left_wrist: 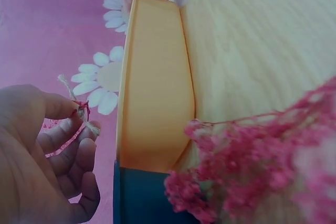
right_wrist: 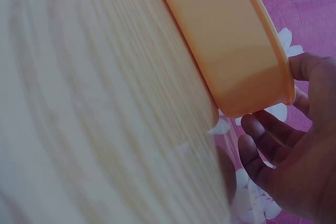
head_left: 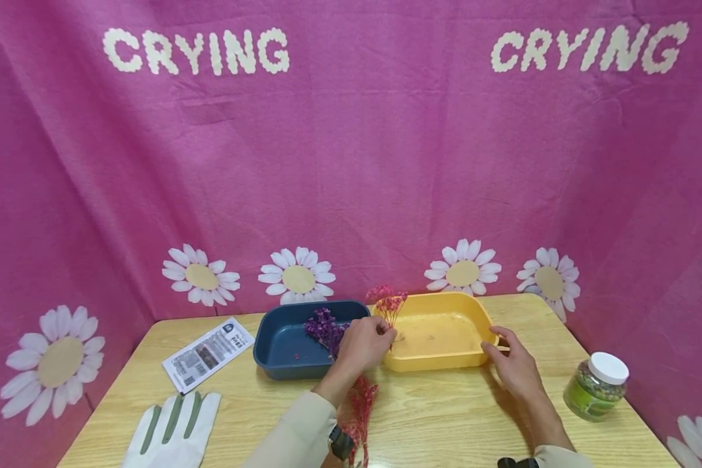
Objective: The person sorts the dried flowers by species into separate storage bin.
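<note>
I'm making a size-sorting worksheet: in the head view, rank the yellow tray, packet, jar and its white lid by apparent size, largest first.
1. Yellow tray, clearly largest.
2. Jar and packet: too alike to rank; the packet looks longer, the jar stockier.
3. White lid, clearly smallest.

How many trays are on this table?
2: a blue tray left of centre, and a yellow tray to its right. Neither looks hidden; others could lie outside the views.

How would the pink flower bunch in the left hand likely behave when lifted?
The pink flower bunch is probably light: the left hand holds it in a fingertip pinch. Its thin stems look likely to bend or snap, and its tiny clustered blooms may shed if they brush the yellow tray.
</note>
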Available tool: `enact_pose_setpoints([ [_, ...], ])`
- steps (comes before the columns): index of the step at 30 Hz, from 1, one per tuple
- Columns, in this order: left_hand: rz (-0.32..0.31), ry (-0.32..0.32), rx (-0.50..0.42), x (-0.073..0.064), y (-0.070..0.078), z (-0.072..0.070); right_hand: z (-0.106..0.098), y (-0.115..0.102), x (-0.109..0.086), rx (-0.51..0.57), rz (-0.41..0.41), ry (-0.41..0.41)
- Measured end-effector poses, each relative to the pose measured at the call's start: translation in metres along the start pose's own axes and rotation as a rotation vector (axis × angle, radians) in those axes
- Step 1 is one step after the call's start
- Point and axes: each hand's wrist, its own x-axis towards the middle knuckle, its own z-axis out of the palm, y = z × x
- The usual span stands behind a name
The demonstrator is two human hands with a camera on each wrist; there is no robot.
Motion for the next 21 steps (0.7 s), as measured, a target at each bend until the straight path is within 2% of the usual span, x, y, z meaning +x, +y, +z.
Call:
enact_pose_setpoints([
  [9,-0.044,-0.019,0.048,0.016,0.012,0.012,0.001,0.001,-0.002,0.012,-0.012,0.023],
  [14,-0.063,-0.013,0.066,0.020,0.014,0.021,0.001,0.002,-0.003,0.001,-0.017,0.023],
  [21,-0.030,-0.031,0.109,0.017,0.016,0.025,0.000,0.002,-0.002,0.002,-0.012,0.027],
])
